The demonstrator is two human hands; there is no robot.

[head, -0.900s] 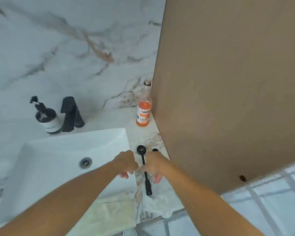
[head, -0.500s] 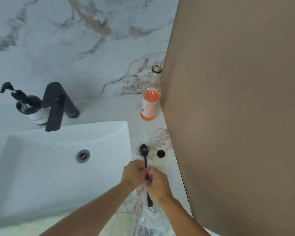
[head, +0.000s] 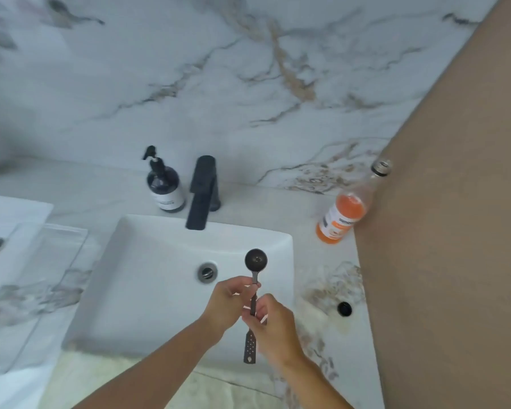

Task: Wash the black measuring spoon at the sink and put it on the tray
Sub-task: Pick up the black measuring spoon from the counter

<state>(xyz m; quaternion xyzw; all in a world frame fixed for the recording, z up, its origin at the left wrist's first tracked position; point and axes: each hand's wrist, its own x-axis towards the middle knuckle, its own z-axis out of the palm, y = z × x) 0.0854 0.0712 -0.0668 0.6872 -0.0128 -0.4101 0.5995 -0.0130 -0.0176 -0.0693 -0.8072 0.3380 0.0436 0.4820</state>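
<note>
Spoon: I see a black measuring spoon (head: pixel 253 302) held over the right part of the white sink (head: pixel 148 290), clear of the basin, its length running away from the person.
Bowl: small, round and dark, with a dull sheen inside; it faces up at the far end, between the drain (head: pixel 207 272) and the basin's right wall.
Handle: thin and straight below the bowl, widening at the near end into a flat grip dotted with small pale marks, with a hole at its tip.
Left hand: the left hand (head: pixel 229 302) grasps the upper handle just under the bowl, fingers curled around it.
Right hand: the right hand (head: pixel 273 326) grasps the middle of the handle just below the left; the flat grip sticks out beneath it.
Faucet: a black faucet (head: pixel 202 196) stands at the basin's far rim, its spout reaching over the basin. I see no water running.
Soap: a dark pump bottle (head: pixel 165 187) with a white label stands just left of the faucet.
Counter: marble countertop (head: pixel 322 261); an open bottle of orange liquid (head: pixel 344 215) stands at the right by a tan panel (head: pixel 455 231), and a small black cap (head: pixel 344 309) lies nearer, right of the sink.
Left side: a clear tray (head: pixel 39 278) sits on the counter left of the sink, well apart from the spoon.
</note>
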